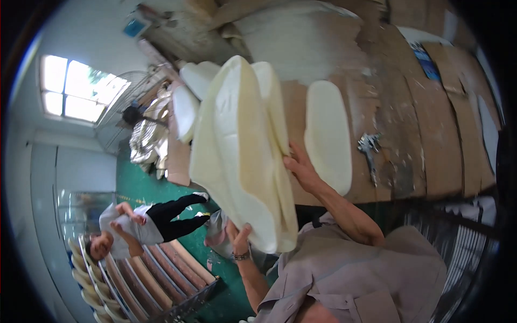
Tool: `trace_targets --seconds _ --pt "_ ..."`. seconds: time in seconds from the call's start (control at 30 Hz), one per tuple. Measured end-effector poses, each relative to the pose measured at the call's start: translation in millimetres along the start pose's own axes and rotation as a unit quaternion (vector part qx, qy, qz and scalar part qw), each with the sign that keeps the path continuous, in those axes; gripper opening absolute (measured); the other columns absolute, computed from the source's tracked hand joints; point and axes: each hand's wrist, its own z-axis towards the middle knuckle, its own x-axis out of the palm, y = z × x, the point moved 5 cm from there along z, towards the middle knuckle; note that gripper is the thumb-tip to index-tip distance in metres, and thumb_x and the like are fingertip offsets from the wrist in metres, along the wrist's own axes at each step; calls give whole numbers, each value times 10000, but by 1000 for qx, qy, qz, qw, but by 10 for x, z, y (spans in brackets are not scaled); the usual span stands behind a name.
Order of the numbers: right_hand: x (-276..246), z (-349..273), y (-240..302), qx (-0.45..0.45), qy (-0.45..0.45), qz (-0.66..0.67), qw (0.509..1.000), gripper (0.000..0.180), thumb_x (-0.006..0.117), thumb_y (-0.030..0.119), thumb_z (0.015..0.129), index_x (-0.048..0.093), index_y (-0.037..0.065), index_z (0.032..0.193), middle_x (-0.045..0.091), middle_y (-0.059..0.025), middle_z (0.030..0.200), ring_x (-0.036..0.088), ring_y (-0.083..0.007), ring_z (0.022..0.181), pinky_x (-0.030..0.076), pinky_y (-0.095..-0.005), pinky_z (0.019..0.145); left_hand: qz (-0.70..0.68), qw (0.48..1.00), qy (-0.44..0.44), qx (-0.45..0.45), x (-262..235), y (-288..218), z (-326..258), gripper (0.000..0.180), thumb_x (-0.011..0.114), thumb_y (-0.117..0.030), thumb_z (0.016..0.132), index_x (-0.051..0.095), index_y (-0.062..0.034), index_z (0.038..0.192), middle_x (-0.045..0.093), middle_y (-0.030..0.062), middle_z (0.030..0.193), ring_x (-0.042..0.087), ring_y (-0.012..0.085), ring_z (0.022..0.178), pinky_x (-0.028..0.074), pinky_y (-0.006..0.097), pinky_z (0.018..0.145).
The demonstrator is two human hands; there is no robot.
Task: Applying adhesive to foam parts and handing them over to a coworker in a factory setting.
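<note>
Several cream moulded foam cushions, long and pressed together, are held up in front of me. My left hand grips their lower end, its thumb on the near side and the other fingers partly hidden. Farther up, on the right side, my right hand has hold of the cushions' edge; some of its fingertips are out of sight behind the foam. Just right of that hand, a flat rounded foam pad lies on the cardboard-covered table. A metal spray gun rests beyond the pad.
More white foam pieces sit behind the cushions. A blue-labelled item lies at the table's far right. On the left, another person stands on the green floor, near a rack of curved pieces.
</note>
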Motion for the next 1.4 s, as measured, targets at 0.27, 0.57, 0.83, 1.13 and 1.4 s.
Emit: trace_targets --seconds 0.27,0.57,0.83,1.13,1.4 --pt "-135 -272 890 -214 35 -18 976 1039 669 668 850 239 58 1574 470 -131 1470 457 -267 1349 384 -430 1090 -104 988 57 96 331 -269 309 800 678 -214 796 362 7 1497 543 176 1379 582 268 1179 477 385 991" --pt "-1354 -362 483 -117 -135 -26 984 953 645 639 872 300 55 1541 472 -128 1468 494 -289 1312 442 -448 1067 -125 950 277 -74 1887 811 376 845 723 -261 863 289 -50 1557 501 178 1450 558 284 1246 478 408 1019" --pt "-2164 -1096 1056 -139 -289 16 947 888 648 598 873 373 25 1493 516 -168 1419 543 -311 1263 484 -454 1037 -466 777 391 -161 2215 -185 610 926 754 -341 861 241 -97 1593 485 186 1483 563 259 1255 454 338 1035" --pt "-1810 -587 1243 -38 -248 -259 933 820 735 513 851 476 -16 1421 621 -184 1287 598 -305 1199 483 -416 1015 -213 923 311 -72 2447 745 738 809 705 -325 915 311 27 1528 509 136 1436 471 213 1333 386 338 1099" --pt "-2321 77 291 -13 -293 -388 874 999 669 651 843 367 -32 1507 543 -319 1338 545 -389 1264 406 -444 1091 -109 948 230 -189 2514 1537 718 858 505 -581 993 217 -33 1587 416 115 1531 438 229 1346 340 393 1134"
